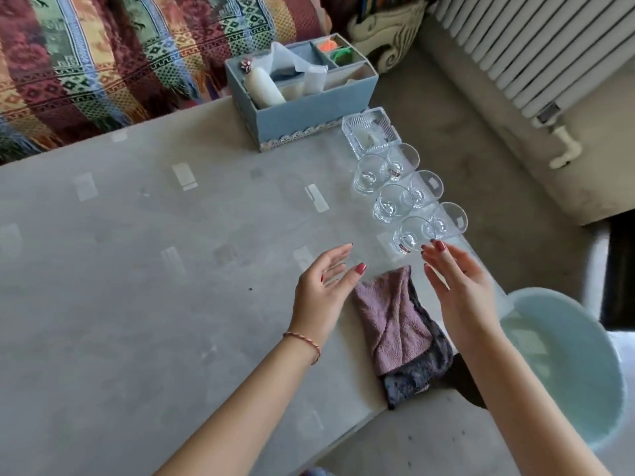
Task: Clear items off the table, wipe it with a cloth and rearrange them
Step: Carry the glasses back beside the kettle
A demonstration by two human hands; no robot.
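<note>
Several clear glass cups stand in two rows along the right edge of the glass-topped table. A square cut-glass dish sits beyond them, with a blue organiser box behind it. A pink and grey cloth lies crumpled at the table's near right edge. My left hand hovers open just left of the cloth, holding nothing. My right hand is open with its fingertips close to the nearest cups; I cannot tell if they touch.
A pale blue basin with water stands on the floor to the right of the table. A patterned striped throw covers the sofa behind the table. A white radiator lines the far right wall.
</note>
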